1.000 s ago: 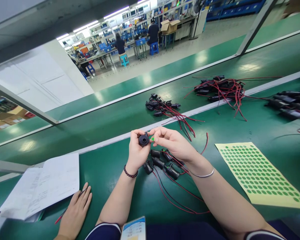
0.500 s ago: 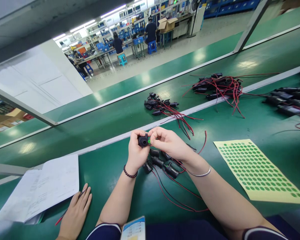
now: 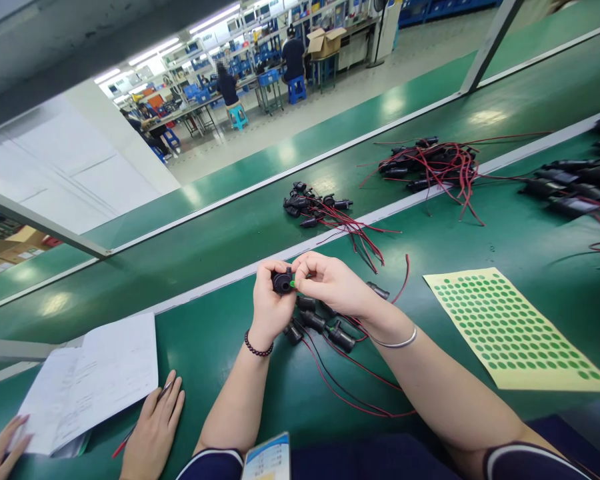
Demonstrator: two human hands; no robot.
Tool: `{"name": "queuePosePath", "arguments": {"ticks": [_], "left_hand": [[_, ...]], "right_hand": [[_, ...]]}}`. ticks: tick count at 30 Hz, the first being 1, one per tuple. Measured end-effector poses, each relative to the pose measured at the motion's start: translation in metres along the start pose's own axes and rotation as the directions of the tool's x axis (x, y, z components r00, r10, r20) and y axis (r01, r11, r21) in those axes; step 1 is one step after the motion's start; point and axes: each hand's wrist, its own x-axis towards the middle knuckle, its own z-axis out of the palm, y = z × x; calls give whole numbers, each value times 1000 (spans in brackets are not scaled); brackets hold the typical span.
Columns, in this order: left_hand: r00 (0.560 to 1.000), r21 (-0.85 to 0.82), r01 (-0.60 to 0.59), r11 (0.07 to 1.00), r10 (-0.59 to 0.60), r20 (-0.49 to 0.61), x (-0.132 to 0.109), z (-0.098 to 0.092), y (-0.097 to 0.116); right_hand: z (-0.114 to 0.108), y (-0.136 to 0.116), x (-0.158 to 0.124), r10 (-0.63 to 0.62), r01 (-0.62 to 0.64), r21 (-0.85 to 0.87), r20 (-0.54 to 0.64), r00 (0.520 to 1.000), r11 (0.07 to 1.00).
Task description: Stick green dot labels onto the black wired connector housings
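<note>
My left hand (image 3: 271, 303) is wrapped round a small black pump-like part (image 3: 281, 283), its round end with a central hole turned toward me. Thumb and fingertips of my right hand (image 3: 325, 283) pinch a small green round sticker (image 3: 293, 284) against the side of that part. Below my wrists lie several more black cylindrical parts (image 3: 341, 337) with red and black wires; a bit of green shows on one. A yellow sheet (image 3: 510, 333) with rows of green dot stickers rests on the right side of the green table.
Farther back are a small heap of black parts (image 3: 305, 203) and a larger heap (image 3: 420, 163) with red wires; more parts (image 3: 575, 183) lie at far right. At left, another person's hands (image 3: 155, 423) are by white papers (image 3: 105, 377), one with a red pen. A raised white strip (image 3: 220, 285) crosses the table.
Another person's second hand has come in at the lower left, on the papers' edge. My hands stay together at the part with little change. The whole view has shifted slightly.
</note>
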Motion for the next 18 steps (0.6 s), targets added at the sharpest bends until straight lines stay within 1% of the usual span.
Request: {"name": "queuePosePath", "arguments": {"ticks": [8,18], "left_hand": [[1000,9,-2,1000,2,2,1,-1,2],[1000,16,-11,1000,11,-4,2,-1,5]], "right_hand": [[3,1,0,6,-6,17,-15,1000,1000],[3,1,1,-28,26,-58,-34,999,998]]}}
